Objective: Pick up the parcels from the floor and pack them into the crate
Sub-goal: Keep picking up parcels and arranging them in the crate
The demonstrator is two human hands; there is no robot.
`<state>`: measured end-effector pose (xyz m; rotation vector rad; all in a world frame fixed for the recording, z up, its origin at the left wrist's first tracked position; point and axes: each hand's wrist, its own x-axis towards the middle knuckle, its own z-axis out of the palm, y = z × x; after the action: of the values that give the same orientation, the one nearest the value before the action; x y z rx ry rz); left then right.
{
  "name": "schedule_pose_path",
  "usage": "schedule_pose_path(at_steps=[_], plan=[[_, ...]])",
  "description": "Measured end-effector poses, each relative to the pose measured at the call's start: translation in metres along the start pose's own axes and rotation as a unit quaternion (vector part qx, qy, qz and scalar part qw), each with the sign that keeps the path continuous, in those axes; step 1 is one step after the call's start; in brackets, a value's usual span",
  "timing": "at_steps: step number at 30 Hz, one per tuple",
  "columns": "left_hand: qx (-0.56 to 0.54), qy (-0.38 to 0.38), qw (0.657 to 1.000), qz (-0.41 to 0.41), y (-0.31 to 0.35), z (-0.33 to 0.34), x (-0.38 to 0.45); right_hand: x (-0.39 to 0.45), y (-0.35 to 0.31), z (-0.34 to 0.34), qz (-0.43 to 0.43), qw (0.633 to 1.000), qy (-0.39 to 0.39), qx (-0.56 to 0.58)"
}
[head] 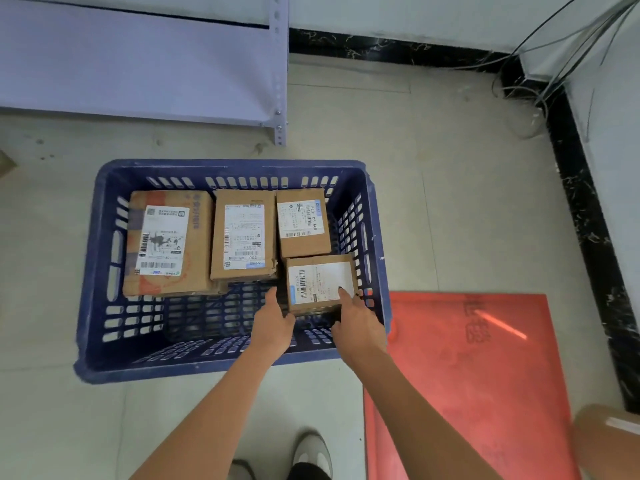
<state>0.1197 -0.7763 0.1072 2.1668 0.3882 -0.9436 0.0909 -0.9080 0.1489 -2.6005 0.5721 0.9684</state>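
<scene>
Both hands held the small parcel (320,282) in the crate's (104,258) near-right corner: left hand (273,325) gripped its left edge, right hand (356,327) its right corner, thumb on the label. Looked light, stiff cardboard; opposite side edges seemed the best hold.

A: Crate (104,258) colour?
B: Dark blue, slotted walls. Parcel (320,282) in the grip: brown cardboard, white label w/ black barcode.
A: Right of the grip?
B: Red mat (485,375). Floor (433,202) beige, black-marbled skirting (588,220).
</scene>
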Motion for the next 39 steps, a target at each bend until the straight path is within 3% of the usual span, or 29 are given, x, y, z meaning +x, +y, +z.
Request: schedule_pose_path(at_steps=[5, 9, 16, 19, 28, 34, 39], plan=[[0.03, -0.011, 0.999, 0.008, -0.006, -0.061, -0.063, -0.061, -0.031, -0.027, -0.037, 0.994, -0.035, 0.097], [0.038, 0.034, 0.998, 0.033, -0.026, -0.121, -0.106, -0.096, -0.082, -0.039, -0.072, 0.991, -0.038, 0.111], [0.047, 0.058, 0.997, -0.006, -0.112, -0.214, -0.153, -0.148, -0.211, 0.01, -0.146, 0.98, -0.095, 0.093], [0.006, 0.065, 0.998, -0.017, -0.155, -0.287, -0.166, -0.168, -0.271, 0.023, -0.151, 0.978, -0.091, 0.108], [-0.151, 0.144, 0.978, -0.005, -0.219, -0.529, -0.263, -0.299, -0.476, -0.016, -0.129, 0.925, -0.097, 0.344], [-0.172, 0.166, 0.971, -0.022, -0.248, -0.618, -0.337, -0.386, -0.577, -0.03, -0.143, 0.912, -0.125, 0.363], [-0.179, 0.181, 0.966, -0.049, -0.265, -0.668, -0.359, -0.413, -0.638, -0.037, -0.182, 0.922, -0.143, 0.311]])
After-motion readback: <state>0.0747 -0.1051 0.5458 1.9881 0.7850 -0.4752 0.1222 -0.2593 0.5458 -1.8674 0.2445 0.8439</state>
